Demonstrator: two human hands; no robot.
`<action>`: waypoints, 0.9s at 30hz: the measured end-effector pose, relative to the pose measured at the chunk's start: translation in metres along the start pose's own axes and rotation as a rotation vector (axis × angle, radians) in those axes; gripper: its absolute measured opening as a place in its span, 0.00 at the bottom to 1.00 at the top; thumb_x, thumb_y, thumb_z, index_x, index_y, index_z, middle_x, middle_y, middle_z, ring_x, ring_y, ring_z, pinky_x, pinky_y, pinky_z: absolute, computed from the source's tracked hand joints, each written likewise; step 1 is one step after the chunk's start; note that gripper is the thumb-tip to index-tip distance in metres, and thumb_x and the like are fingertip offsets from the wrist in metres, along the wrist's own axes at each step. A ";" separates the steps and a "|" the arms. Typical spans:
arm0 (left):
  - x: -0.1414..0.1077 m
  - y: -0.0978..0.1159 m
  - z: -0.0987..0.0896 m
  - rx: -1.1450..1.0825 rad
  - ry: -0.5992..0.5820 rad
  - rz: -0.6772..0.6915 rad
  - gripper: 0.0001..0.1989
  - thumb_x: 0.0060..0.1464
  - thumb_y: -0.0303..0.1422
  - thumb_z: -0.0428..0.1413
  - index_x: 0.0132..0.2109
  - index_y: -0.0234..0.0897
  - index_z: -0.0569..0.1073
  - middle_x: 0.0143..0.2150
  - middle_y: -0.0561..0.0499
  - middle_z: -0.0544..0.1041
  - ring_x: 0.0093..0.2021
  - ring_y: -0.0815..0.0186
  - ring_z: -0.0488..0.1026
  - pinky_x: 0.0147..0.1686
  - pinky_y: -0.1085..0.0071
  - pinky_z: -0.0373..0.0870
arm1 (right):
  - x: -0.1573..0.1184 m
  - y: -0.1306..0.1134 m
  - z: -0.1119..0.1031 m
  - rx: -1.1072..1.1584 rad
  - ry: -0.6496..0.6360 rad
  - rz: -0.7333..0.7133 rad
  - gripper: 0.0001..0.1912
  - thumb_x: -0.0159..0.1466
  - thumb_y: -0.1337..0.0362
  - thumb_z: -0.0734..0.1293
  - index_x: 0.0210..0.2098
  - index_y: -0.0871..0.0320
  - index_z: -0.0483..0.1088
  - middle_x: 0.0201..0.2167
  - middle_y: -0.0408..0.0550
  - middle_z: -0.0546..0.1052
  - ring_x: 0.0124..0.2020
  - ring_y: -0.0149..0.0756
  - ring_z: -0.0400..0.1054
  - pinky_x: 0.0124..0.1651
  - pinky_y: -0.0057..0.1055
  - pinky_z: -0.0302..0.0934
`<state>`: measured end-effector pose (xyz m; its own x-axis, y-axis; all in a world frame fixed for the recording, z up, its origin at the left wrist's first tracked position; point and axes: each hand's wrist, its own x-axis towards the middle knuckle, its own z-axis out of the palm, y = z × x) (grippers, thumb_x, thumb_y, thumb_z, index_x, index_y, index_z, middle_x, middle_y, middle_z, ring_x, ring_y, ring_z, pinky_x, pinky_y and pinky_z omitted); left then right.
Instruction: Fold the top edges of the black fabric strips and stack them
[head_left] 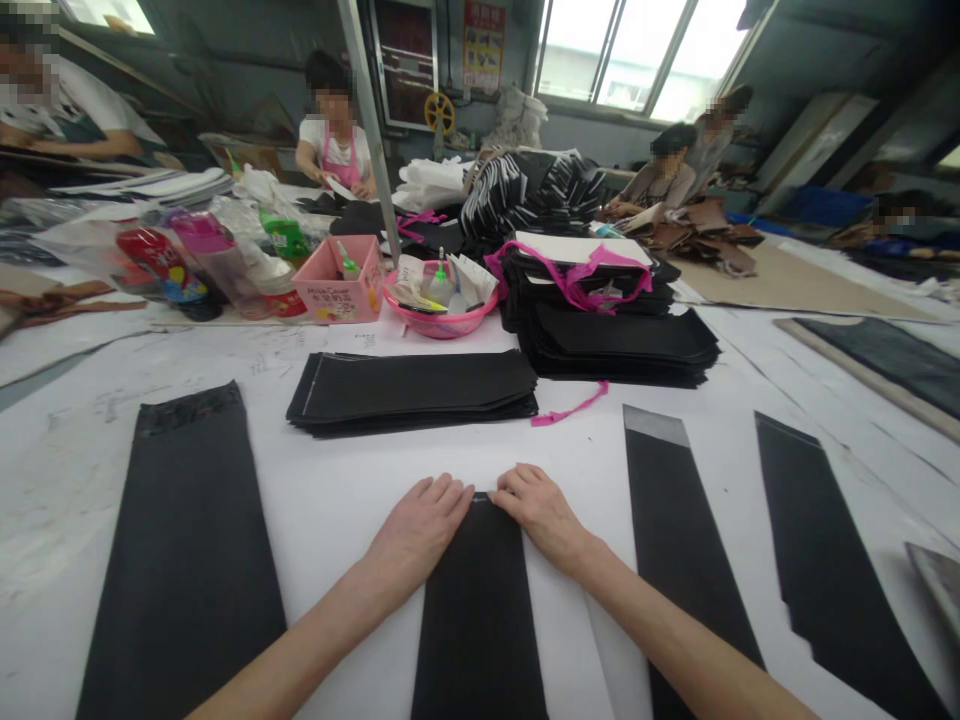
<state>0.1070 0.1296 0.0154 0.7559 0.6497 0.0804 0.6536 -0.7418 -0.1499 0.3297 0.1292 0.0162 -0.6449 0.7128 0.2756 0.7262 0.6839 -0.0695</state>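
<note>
A long black strip [480, 620] of sheet material lies on the white table [337, 510], its far end between my hands. My left hand [421, 522] grips the left corner of that end, fingers bent. On the right corner, my right hand [541, 512] is closed in the same way. A short light mark shows on the edge between them. Beyond my hands rests a stack of black pieces [412, 390]. To the left is a wider black piece [184, 560]. Two more black strips, one with a grey end [656, 431], lie to the right.
Behind the stack stand a pink basin [442, 322] with a glue bottle, a pink box [341, 285] and several drink bottles. Bundled black pieces [622, 345] with pink ties sit further right. A pink ribbon [570, 408] lies nearby. Other people work across the room.
</note>
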 end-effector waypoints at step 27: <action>-0.027 -0.007 0.010 0.110 0.109 -0.012 0.23 0.54 0.16 0.42 0.55 0.25 0.68 0.55 0.38 0.72 0.56 0.55 0.69 0.54 0.59 0.69 | -0.014 0.012 -0.012 0.071 -0.042 0.061 0.06 0.66 0.70 0.63 0.41 0.56 0.70 0.38 0.46 0.71 0.41 0.35 0.63 0.41 0.31 0.58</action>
<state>0.0821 0.1190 0.0047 0.7515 0.6322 0.1888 0.6592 -0.7075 -0.2547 0.3498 0.1254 0.0235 -0.6106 0.7584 0.2282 0.7467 0.6473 -0.1531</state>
